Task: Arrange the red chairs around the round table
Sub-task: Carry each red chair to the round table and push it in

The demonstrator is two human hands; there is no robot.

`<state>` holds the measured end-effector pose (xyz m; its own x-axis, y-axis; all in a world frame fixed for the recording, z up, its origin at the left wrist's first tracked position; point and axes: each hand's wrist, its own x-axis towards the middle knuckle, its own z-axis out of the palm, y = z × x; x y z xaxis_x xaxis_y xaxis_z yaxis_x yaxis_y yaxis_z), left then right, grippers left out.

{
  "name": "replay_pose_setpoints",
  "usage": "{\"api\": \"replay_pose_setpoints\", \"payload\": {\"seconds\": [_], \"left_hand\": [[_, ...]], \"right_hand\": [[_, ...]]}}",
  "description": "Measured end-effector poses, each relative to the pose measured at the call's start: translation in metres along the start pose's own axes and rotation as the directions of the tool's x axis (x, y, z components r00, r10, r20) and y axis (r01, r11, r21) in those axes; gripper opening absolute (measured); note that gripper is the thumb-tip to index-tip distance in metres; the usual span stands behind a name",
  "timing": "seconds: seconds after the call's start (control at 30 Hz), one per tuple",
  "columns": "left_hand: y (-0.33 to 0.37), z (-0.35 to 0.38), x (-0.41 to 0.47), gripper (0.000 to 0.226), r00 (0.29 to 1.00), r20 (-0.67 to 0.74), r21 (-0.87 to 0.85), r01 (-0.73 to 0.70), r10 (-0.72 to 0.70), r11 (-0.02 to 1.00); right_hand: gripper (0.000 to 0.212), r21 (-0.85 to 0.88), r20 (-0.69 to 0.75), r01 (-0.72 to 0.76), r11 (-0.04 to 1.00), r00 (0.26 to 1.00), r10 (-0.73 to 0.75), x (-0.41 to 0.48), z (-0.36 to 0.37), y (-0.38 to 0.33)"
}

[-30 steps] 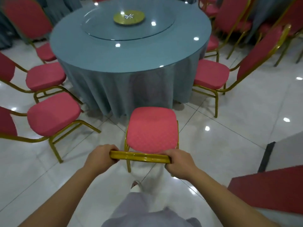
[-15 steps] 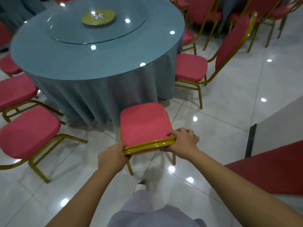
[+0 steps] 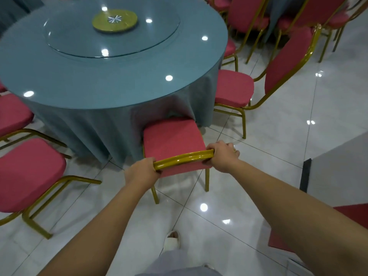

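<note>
Pushing farther, your left hand (image 3: 142,172) and right hand (image 3: 223,156) curled round the chair bar (image 3: 183,159), could drag the tablecloth (image 3: 111,126).

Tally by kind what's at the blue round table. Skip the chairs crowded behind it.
Red padded chairs with gold frames: 5 (red sliver at left edge uncounted)
Round table under blue cloth: 1
Round glass turntable: 1
Yellow-green centre disc: 1
Hands gripping one chair, left hand and right hand: 2
Total: 10
</note>
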<state>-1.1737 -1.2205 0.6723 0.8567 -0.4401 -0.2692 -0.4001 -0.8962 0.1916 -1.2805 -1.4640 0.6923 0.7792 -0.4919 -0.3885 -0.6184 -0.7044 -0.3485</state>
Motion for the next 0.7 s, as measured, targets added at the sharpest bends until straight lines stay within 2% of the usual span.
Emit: {"api": "replay_pose_setpoints", "payload": {"seconds": [0.3,0.47,0.7], "left_hand": [[-0.004,0.007,0.005,0.012,0.999,0.006,0.008,-0.033,0.033,0.999],[0.006,-0.002,-0.002,0.009,1.0,0.025,0.022,-0.017,0.016,1.0],[0.049,0.004,-0.021,0.007,0.997,0.012,0.009,0.071,-0.071,0.997]], "right_hand": [[0.03,0.01,-0.042,0.004,1.0,0.999,-0.003,0.003,0.006,0.005],[0.021,0.008,-0.024,0.043,0.999,0.999,-0.043,0.001,-0.002,0.01],[0.015,-0.088,0.115,0.134,0.987,0.986,-0.124,0.007,-0.033,0.036]]}}
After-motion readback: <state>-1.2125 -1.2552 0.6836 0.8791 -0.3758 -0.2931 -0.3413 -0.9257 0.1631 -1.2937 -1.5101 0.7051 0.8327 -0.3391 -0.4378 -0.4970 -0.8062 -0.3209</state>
